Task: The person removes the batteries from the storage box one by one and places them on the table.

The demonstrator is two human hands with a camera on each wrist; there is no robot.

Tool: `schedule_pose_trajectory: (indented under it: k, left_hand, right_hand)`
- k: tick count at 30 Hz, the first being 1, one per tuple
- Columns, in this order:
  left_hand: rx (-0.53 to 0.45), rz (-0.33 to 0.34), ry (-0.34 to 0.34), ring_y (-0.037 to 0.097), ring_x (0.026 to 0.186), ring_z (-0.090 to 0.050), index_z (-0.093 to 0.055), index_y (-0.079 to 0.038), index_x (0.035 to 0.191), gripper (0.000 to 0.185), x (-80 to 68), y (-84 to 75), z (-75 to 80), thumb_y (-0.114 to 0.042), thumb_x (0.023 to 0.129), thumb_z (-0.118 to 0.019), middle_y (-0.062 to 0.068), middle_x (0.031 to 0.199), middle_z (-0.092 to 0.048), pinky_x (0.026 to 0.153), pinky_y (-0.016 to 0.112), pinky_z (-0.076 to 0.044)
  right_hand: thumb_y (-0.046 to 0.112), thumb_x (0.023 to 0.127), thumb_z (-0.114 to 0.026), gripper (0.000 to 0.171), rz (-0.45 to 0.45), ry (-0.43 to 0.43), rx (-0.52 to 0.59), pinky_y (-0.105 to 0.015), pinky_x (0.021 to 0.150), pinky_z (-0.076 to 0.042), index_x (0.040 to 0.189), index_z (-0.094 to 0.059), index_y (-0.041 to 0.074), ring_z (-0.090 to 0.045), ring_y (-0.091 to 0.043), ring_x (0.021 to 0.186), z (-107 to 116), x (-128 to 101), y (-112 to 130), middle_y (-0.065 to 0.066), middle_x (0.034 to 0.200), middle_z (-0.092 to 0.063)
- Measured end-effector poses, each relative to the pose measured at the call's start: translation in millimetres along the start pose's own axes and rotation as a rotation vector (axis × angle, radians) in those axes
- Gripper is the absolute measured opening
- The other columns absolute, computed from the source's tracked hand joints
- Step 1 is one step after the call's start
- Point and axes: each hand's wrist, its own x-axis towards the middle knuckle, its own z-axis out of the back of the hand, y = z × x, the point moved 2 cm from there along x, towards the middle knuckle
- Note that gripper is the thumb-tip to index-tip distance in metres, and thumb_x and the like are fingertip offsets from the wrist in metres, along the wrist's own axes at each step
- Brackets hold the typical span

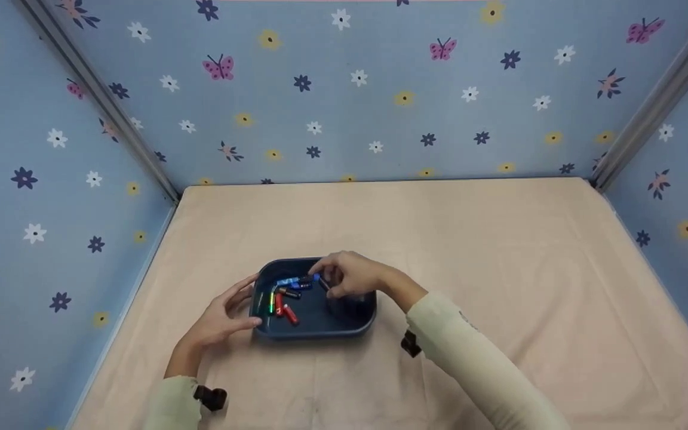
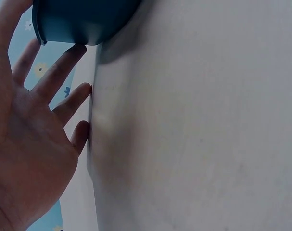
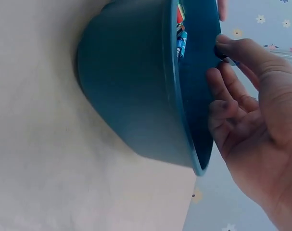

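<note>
A dark blue plastic tub [image 1: 320,332] stands on the cloth-covered table, with several batteries lying in its left half. Among them are a red battery [image 1: 291,315], a green one [image 1: 272,303] and a blue one [image 1: 287,281]. Over the back of the tub, my right hand [image 1: 353,276] pinches a dark battery [image 3: 221,54] with blue on it between thumb and fingertips. My left hand [image 1: 218,319] is spread around the tub's left end, fingers extended and the thumb at the front corner; in the left wrist view a fingertip meets the tub wall [image 2: 83,21].
A pale pink cloth [image 1: 499,251] covers the table around the tub. Flowered blue panels [image 1: 356,113] rise at the back and both sides, joined by grey metal posts [image 1: 99,95]. Black wrist devices [image 1: 211,397] sit on both sleeves.
</note>
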Motion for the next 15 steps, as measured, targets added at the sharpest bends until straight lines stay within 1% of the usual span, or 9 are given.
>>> schedule_pose_trajectory:
  k: [4,9,15]
  left_hand:
    - [-0.002,-0.004,0.001,0.053,0.168,-0.039,-0.037,-0.018,0.178,0.093,2.5,-1.4,-0.2,-0.014,0.099,-0.086,0.026,0.181,-0.040,0.137,0.071,-0.029]
    - [0.002,0.003,0.003,0.052,0.168,-0.039,-0.036,-0.019,0.178,0.094,3.2,-2.1,-1.3,-0.015,0.099,-0.086,0.025,0.181,-0.040,0.138,0.071,-0.027]
    - [0.024,0.002,-0.013,0.049,0.167,-0.044,-0.037,-0.020,0.178,0.094,0.9,-1.0,-1.7,-0.014,0.098,-0.086,0.023,0.180,-0.044,0.138,0.064,-0.031]
  right_hand:
    - [0.006,0.100,-0.082,0.056,0.002,-0.049,-0.003,-0.031,0.092,-0.058,0.153,-0.068,0.005,-0.062,-0.013,0.095,7.8,-9.1,-3.0,-0.016,0.120,-0.071]
    - [0.005,0.099,-0.083,0.056,-0.010,-0.113,0.013,-0.026,0.087,-0.057,0.153,-0.069,0.006,-0.062,-0.011,0.093,14.3,-23.5,-8.5,-0.015,0.119,-0.072]
    - [0.004,0.097,-0.084,0.055,-0.006,-0.174,0.025,-0.024,0.085,-0.055,0.150,-0.071,0.008,-0.060,-0.010,0.090,21.6,-43.1,-14.3,-0.015,0.115,-0.072]
